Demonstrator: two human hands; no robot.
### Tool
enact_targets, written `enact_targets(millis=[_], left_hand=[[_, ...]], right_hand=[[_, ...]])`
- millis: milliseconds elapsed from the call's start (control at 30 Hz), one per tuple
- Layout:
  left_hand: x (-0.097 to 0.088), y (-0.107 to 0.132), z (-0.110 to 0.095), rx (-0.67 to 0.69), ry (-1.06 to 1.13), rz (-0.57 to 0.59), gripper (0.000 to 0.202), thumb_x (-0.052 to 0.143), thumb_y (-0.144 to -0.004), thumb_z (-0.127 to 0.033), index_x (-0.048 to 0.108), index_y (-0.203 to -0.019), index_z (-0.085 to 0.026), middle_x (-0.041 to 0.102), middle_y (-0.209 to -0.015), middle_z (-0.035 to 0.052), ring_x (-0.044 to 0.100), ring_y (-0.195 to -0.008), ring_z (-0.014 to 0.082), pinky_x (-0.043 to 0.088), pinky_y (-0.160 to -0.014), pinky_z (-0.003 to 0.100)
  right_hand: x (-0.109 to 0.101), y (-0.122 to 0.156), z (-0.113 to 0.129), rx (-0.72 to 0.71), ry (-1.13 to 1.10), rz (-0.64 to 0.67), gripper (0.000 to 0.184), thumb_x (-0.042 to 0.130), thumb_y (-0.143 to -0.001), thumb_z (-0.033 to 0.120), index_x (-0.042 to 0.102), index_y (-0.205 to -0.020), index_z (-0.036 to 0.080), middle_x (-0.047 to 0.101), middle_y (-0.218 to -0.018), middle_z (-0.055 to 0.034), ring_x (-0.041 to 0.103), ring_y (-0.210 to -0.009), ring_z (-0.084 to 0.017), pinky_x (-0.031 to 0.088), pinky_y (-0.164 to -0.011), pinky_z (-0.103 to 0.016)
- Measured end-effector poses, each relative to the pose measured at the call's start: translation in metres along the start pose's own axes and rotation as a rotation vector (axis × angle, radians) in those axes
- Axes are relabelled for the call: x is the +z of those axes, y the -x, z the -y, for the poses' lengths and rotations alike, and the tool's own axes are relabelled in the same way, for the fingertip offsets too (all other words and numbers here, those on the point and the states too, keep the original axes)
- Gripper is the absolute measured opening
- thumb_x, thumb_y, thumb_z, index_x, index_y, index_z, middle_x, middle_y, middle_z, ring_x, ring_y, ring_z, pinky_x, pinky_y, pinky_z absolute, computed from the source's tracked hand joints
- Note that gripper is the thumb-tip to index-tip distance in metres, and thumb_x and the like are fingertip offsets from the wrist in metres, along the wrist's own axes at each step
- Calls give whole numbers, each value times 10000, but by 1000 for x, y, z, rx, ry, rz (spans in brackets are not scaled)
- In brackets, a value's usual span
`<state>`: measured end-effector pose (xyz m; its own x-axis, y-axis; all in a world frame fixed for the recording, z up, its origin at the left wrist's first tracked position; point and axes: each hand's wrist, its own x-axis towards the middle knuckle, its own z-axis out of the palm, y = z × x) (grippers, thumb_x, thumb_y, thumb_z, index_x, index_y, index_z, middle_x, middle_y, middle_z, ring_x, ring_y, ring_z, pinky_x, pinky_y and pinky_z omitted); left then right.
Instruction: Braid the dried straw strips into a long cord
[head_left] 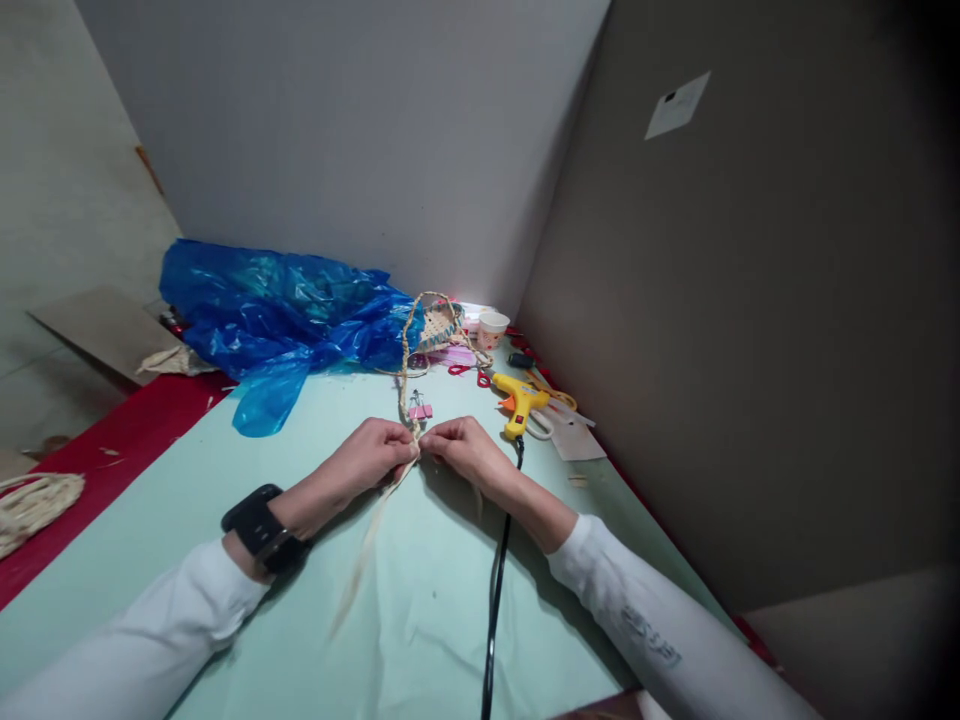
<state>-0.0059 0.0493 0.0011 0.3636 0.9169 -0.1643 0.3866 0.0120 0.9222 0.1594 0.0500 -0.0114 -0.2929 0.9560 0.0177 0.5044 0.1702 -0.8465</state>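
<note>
Craft workspace, yellow glue gun [524, 399], braided cord [405, 372], pale green tabletop [420, 620]; grey partitions [360, 130]

Left of centre we see a crumpled blue plastic bag [277, 300], its lower end pointing toward us. Right of centre we find a yellow glue gun [520, 402] with an orange trigger [508, 403], its black cable [491, 620] running to the bottom edge. Above the gun we notice a patterned cup [493, 331]. At upper right a white sheet [679, 108] is on the dark panel [750, 330]; a brownish board [101, 328] shows at left.
</note>
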Motion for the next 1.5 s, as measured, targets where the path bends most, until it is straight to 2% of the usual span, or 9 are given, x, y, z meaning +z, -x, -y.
enact_targets(millis=[200,433,700,833,967,1100,1267,1400,1500], left_hand=[[-1,3,-1,133,-314,-141,202,543,-696,-261,519,-508,-191,474,-482,-30,413,-540,140,233,-542,248],[-8,6,-9,124,-429,-155,266,539,-720,-299,500,-477,-199,466,-461,-26,426,-524,150,241,-531,256],[32,21,-6,122,-548,-262,254,416,-838,-205,552,-623,-201,632,-610,61,569,-595,203,325,-601,282],[42,24,0,132,-654,-319,183,447,-849,-203,625,-809,-187,665,-699,115,600,-646,251,322,-621,310],[48,28,1,147,-685,-299,205,438,-841,-167,643,-841,-161,674,-760,155,597,-638,265,318,-624,328],[43,30,-6,180,-642,-259,142,532,-810,-260,639,-751,-187,666,-799,125,571,-660,253,308,-644,327],[14,19,-15,141,-378,-329,225,504,-806,-359,570,-659,-201,609,-763,76,526,-774,243,333,-697,313],[8,6,-12,77,-75,-90,241,507,-766,-412,570,-748,-179,601,-704,41,531,-630,174,388,-597,277],[13,1,-5,-22,101,17,228,494,-766,-402,519,-798,-178,465,-592,-39,342,-416,81,258,-418,218]], right_hand=[[8,3,-5,-1,-54,-78,308,515,-781,329,557,-541,141,340,-506,42,310,-526,-84,238,-507,-218],[13,8,1,-20,-31,-164,255,526,-736,267,614,-537,133,384,-474,32,323,-519,-92,231,-513,-233],[9,9,-2,-1,-125,-150,267,533,-739,282,664,-576,114,436,-488,26,376,-541,-95,251,-513,-215],[5,8,-5,20,-246,-101,280,561,-733,328,673,-586,117,487,-527,26,415,-566,-99,300,-533,-207],[8,7,-5,56,-368,-79,268,613,-698,356,702,-646,109,541,-563,17,441,-577,-103,332,-549,-214],[9,4,-6,100,-464,-56,254,648,-665,340,701,-673,92,552,-558,11,431,-547,-93,315,-521,-215],[1,3,-5,145,-509,-24,202,615,-691,276,686,-662,89,417,-435,54,287,-442,-59,194,-438,-211],[-5,4,0,166,-483,15,194,583,-726,236,697,-715,79,422,-467,48,292,-445,-58,189,-425,-204],[-8,4,1,170,-401,48,211,554,-756,207,713,-781,70,447,-492,38,310,-448,-60,209,-428,-199]])
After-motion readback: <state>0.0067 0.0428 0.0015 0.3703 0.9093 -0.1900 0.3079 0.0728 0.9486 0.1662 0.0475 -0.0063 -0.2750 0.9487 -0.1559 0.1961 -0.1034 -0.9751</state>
